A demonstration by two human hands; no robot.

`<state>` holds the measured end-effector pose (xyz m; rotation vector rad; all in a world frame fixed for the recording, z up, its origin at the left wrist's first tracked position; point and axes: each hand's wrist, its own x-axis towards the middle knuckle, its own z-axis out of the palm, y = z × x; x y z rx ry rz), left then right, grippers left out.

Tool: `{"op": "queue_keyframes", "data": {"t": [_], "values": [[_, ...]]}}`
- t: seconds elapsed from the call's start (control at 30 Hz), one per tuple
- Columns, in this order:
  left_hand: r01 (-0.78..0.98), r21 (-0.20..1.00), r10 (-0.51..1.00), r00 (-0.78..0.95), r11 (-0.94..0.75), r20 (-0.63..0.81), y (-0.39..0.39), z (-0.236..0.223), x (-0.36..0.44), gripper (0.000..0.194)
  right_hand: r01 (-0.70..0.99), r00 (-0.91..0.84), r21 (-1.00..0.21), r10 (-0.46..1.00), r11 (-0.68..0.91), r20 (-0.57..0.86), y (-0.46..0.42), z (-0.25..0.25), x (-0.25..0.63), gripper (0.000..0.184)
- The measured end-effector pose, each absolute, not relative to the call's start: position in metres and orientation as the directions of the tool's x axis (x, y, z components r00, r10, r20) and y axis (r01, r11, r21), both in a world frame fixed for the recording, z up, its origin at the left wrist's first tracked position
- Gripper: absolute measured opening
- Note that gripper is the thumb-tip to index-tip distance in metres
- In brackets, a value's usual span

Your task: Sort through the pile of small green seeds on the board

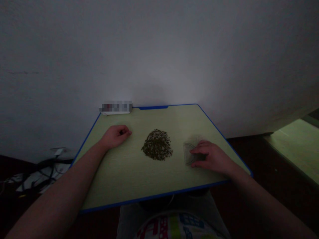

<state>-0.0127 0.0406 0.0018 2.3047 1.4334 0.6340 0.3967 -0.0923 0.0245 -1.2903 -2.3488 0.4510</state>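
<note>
A loose heap of small greenish-brown grains or beans [157, 146] lies spread in the middle of the pale table top [139, 179]. To the left of it, my left hand [116, 135] rests on the table with the fingers curled in, and no object shows in them. On the right, my right hand [208, 156] has its thumb and fingers bent round a clear, flat, squarish container [187, 154] with a curved line inside it. The palm side of that hand and part of the container are hidden from me. Neither hand touches the heap.
A white box-like object [117, 108], its front blurred, stands at the table's back left corner. A blue edge [154, 197] runs round the table, and a grey wall [159, 49] rises behind. Dark cables [51, 169] lie low on the left. My lap is below the near edge.
</note>
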Motion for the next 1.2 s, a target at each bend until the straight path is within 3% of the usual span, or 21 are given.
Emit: {"op": "queue_keyframes", "data": {"t": [0.2,0.37,0.67,1.2], "values": [[0.751,0.514,0.908,0.377,-0.414,0.18,0.04,0.001,-0.012,0.034,0.753,-0.479,-0.408,0.855,0.516,0.198,-0.072,0.034,0.434,0.034],[0.759,0.515,0.915,0.366,-0.398,0.168,0.04,0.002,-0.012,0.034,0.734,-0.428,-0.473,0.873,0.487,0.234,-0.073,0.035,0.434,0.034],[0.752,0.523,0.913,0.373,-0.401,0.164,0.039,0.007,-0.009,0.033,0.552,-0.627,-0.565,0.752,0.613,0.204,-0.087,0.029,0.379,0.042],[0.757,0.513,0.912,0.378,-0.404,0.16,0.039,0.005,-0.01,0.033,0.56,-0.638,-0.583,0.755,0.589,0.15,-0.099,0.033,0.383,0.039]]}}
